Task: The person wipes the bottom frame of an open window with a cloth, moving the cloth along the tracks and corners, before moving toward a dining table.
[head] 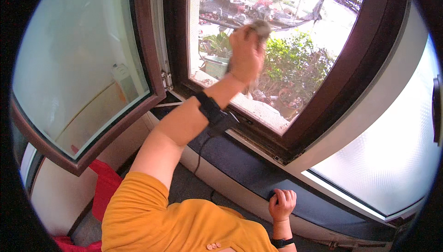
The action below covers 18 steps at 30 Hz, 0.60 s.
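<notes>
My left hand (pixel 247 53) is raised in front of the insect-screen mesh (pixel 294 32) of a brown-framed window, closed around a blurred greyish cloth or sponge (pixel 260 29). A black band with a device sits on that forearm. Lower right, my right hand (pixel 282 204) rests with curled fingers on the front edge of the dark windowsill (pixel 238 163); nothing is clearly seen in it. A black band circles that wrist too. The brown window frame (pixel 318 113) has dirt along its lower track.
An open frosted-glass sash (pixel 79 58) stands at left, its brown frame near my left arm. A textured glass pane (pixel 377 148) is at right. Red fabric (pixel 105 186) hangs lower left. A dark cable (pixel 200 155) crosses the sill. Potted plants (pixel 294 61) stand outside.
</notes>
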Each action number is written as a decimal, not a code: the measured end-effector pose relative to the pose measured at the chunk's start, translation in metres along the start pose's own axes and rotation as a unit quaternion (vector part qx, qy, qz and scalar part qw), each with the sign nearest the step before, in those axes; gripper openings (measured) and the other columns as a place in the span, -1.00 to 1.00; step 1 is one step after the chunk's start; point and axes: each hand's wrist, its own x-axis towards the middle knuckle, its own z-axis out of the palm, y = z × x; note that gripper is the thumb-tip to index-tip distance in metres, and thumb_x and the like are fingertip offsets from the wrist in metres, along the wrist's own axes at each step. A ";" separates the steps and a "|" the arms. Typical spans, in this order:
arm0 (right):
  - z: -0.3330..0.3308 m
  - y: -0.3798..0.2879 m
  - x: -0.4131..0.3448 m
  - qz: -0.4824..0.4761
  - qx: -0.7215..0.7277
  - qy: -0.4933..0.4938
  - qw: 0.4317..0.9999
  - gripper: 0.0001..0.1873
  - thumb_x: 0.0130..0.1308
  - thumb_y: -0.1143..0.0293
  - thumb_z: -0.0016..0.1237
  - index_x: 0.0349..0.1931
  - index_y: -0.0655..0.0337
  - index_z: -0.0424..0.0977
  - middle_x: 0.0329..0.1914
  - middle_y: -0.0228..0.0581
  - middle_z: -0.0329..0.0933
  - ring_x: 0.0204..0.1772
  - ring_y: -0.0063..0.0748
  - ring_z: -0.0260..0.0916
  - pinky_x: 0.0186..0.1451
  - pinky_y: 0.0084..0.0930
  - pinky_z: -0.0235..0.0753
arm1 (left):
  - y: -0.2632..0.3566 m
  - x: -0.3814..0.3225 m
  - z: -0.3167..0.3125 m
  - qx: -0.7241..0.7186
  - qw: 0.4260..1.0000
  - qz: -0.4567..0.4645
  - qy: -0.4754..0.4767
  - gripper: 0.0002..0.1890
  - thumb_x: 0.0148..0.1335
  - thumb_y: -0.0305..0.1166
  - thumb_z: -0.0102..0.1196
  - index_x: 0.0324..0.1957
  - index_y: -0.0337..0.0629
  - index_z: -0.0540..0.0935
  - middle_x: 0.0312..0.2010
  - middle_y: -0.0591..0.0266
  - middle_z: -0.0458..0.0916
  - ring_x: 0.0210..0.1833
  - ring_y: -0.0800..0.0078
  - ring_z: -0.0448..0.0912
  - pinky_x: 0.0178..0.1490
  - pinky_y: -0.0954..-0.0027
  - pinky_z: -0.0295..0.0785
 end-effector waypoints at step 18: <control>-0.001 0.001 0.000 -0.013 0.014 0.016 1.000 -0.81 -0.11 0.55 -0.05 -0.41 0.15 0.49 -0.46 -0.24 0.43 -0.33 -0.13 0.37 -0.18 -0.24 0.36 | -0.067 0.062 -0.053 0.022 0.993 -0.111 0.025 -0.69 0.20 -0.35 0.10 -0.06 -0.33 0.53 0.05 -0.16 0.38 0.08 -0.09 0.35 0.16 0.02 0.25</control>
